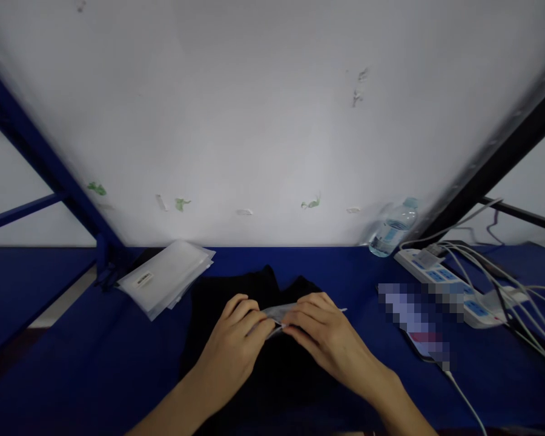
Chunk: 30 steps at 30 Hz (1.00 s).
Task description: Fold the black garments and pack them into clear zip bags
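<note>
Both hands meet over a black cloth (254, 284) that lies on the blue table. Between them is a translucent plastic bag (278, 312), seen nearly edge-on. My left hand (240, 330) pinches the bag's left part, fingers bent and thumb toward the middle. My right hand (320, 324) grips the right part, and a thin end of the bag sticks out past its knuckles. The fingertips of the two hands are close together, with a small gap between them. Most of the bag is hidden by the fingers.
A stack of translucent zip bags (168, 275) lies at the left back. On the right are a water bottle (393, 233), a white power strip (449, 287) with several cables, and a phone (415, 327) on a cable. A white wall (254, 121) rises behind the table (95, 363).
</note>
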{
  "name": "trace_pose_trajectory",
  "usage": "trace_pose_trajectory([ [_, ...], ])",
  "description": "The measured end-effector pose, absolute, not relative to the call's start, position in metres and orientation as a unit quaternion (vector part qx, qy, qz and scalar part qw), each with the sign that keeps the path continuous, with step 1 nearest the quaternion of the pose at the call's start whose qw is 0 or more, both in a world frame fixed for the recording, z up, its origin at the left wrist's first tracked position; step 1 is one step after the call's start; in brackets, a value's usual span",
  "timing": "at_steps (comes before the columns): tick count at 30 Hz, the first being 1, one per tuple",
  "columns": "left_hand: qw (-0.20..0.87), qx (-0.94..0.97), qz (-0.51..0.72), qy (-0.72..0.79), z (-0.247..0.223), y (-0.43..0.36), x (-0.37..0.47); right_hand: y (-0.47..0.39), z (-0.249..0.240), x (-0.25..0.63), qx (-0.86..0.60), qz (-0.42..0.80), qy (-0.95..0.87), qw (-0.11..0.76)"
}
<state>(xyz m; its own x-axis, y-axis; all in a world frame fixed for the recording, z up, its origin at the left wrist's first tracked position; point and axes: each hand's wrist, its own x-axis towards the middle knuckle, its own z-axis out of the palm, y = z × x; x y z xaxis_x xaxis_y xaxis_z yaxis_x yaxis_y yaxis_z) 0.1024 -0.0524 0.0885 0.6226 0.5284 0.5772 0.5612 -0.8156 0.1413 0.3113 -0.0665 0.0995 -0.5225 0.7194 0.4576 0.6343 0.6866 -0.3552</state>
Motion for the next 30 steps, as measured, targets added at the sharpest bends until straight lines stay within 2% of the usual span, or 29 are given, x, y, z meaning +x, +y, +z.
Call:
trace_pose_trajectory([
  [9, 0.032, -0.917, -0.26, -0.302, 0.096, -0.05, 0.082, -0.063, 0.095, 0.328, -0.404, 0.081, -0.854, 0.317],
  [16, -0.022, -0.929, -0.205, -0.306, 0.101, -0.052, 0.075, -0.063, 0.094, 0.344, -0.426, 0.059, -0.85, 0.303],
  [30, -0.01, -0.914, -0.273, -0.3, 0.106, -0.056, 0.081, -0.068, 0.092, 0.356, -0.457, 0.054, -0.827, 0.324],
])
